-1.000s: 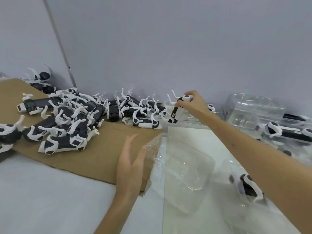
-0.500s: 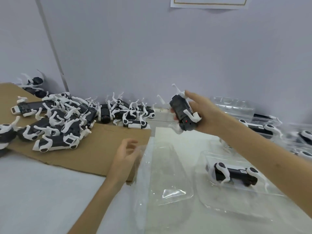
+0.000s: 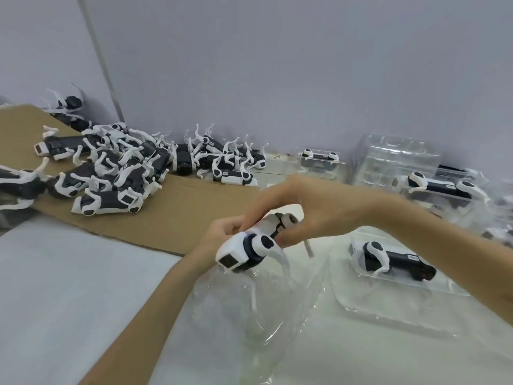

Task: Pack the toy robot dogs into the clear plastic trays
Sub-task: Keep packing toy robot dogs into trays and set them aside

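Both hands clamp one toy robot dog [image 3: 242, 252] above one empty clear tray [image 3: 227, 315].
The left hand [image 3: 222, 232] and right hand [image 3: 313, 209] curl round it; right of that tray sits one packed tray [image 3: 388, 304] (the heap [image 3: 111, 173] defies counting).

I see a packing workstation: a heap of identical toy robot dogs [image 3: 116, 173] on cardboard [image 3: 177, 218], stacked clear trays [image 3: 394, 162], a plain white surface [image 3: 69, 287].

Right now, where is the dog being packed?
Lower centre of the head view: the toy robot dog is held in the left hand and right hand, above an empty clear tray, left of a packed tray.
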